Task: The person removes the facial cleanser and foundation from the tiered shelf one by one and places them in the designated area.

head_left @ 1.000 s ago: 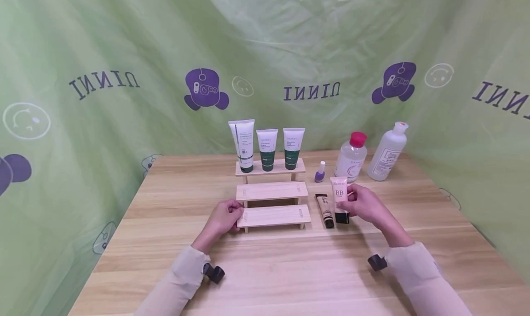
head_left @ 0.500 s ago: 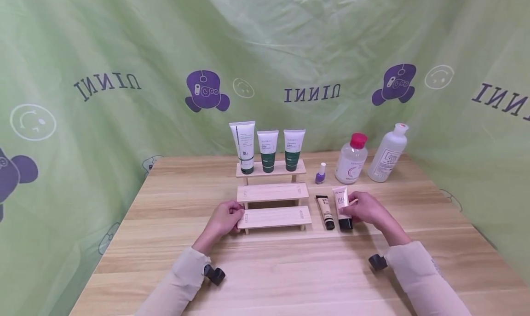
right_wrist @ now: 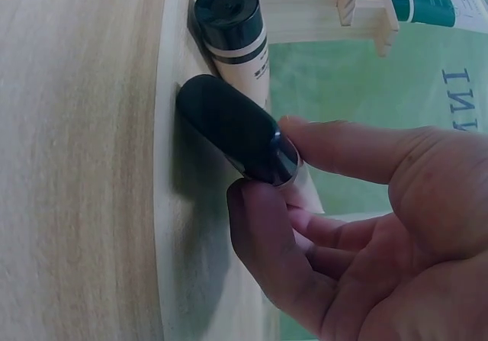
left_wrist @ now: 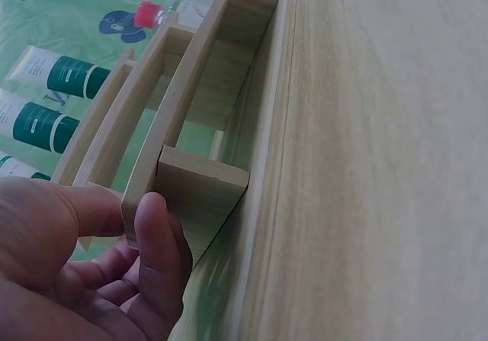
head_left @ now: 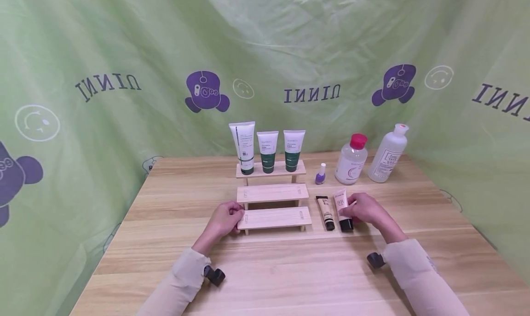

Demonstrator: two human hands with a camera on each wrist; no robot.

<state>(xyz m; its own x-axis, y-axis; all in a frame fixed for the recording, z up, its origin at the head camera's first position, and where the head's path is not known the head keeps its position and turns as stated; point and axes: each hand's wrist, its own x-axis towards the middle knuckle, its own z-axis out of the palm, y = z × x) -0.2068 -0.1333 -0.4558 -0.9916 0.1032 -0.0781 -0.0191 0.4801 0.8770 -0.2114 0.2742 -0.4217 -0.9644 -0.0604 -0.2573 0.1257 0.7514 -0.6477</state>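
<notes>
A three-step wooden rack (head_left: 273, 217) stands mid-table. My left hand (head_left: 238, 215) grips the left end of its lowest step; in the left wrist view the thumb (left_wrist: 156, 242) and fingers pinch that step's end (left_wrist: 191, 139). My right hand (head_left: 353, 209) holds a pink BB tube (head_left: 342, 205) that lies on the table right of the rack, black cap (right_wrist: 232, 127) toward me. Thumb and fingers (right_wrist: 267, 234) close round the tube just behind its cap. A smaller beige tube (head_left: 325, 211) with a black cap (right_wrist: 229, 17) lies between the BB tube and the rack.
Three white-and-green tubes (head_left: 268, 150) stand on the rack's top step. Behind the tubes stand a purple nail polish bottle (head_left: 320, 174), a clear bottle with a pink cap (head_left: 351, 158) and a white bottle (head_left: 388, 153). Green printed cloth (head_left: 124, 54) surrounds the wooden table (head_left: 290, 270).
My right hand has tipped the BB tube from upright down onto the table beside the beige tube. My left hand has stayed on the rack's lowest step.
</notes>
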